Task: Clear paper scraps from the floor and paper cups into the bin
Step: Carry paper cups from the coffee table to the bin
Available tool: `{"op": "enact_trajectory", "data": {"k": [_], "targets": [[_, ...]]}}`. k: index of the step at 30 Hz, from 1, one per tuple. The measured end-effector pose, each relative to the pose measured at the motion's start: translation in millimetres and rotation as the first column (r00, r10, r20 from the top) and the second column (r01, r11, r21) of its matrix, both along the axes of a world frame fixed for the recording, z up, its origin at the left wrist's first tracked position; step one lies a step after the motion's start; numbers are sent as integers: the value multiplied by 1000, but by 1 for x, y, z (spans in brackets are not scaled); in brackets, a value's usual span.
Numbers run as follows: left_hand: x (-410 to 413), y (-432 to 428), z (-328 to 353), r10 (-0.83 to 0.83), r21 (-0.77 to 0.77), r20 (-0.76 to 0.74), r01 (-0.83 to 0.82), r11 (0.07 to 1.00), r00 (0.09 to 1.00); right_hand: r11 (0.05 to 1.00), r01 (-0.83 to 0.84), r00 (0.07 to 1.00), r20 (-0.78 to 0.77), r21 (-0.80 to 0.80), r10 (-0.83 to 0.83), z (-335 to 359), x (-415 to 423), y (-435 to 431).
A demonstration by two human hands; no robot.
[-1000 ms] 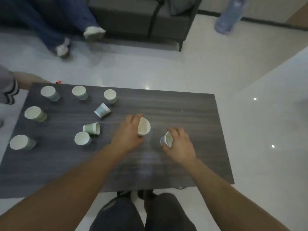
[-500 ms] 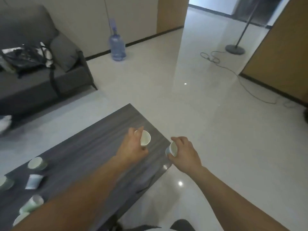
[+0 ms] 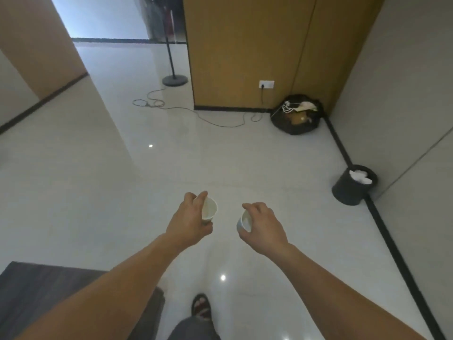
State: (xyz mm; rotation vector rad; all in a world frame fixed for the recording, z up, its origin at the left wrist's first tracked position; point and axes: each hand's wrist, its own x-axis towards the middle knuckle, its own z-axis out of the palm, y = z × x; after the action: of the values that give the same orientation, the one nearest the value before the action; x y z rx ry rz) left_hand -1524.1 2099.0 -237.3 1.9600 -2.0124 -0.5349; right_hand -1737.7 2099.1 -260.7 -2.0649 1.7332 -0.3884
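A paper cup (image 3: 209,210) sits gripped in the left hand (image 3: 190,223) and a smaller cup (image 3: 245,222) in the right hand (image 3: 266,227), both above glossy white floor (image 3: 98,192), the dark bin (image 3: 353,185) ahead-right by the wall, the desk (image 3: 49,283) cut off behind-left.

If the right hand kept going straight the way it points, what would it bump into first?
Probably nothing soon. The right hand, holding a paper cup, points over bare floor; the black bin sits off to its right, though depth is hard to judge.

We see two bare forearms (image 3: 137,285), no sleeves. Dark grey trousers (image 3: 193,328) on the leg. A dark open sandal (image 3: 201,306) on the foot.
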Motion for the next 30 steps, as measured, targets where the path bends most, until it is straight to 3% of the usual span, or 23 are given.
{"op": "enact_trajectory", "data": {"k": [10, 18, 30], "targets": [[-163, -206, -16, -327, -6, -75, 327, 945, 942, 939, 344, 938, -61, 31, -341, -2, -148, -124], [-324, -327, -16, -547, -11, -84, 548, 836, 833, 835, 549, 835, -61, 36, -547, -6, -281, -201], [-578, -419, -25, -612, 63, -104, 619, 783, 784, 767, 640, 768, -61, 32, -638, -4, -524, -299]]}}
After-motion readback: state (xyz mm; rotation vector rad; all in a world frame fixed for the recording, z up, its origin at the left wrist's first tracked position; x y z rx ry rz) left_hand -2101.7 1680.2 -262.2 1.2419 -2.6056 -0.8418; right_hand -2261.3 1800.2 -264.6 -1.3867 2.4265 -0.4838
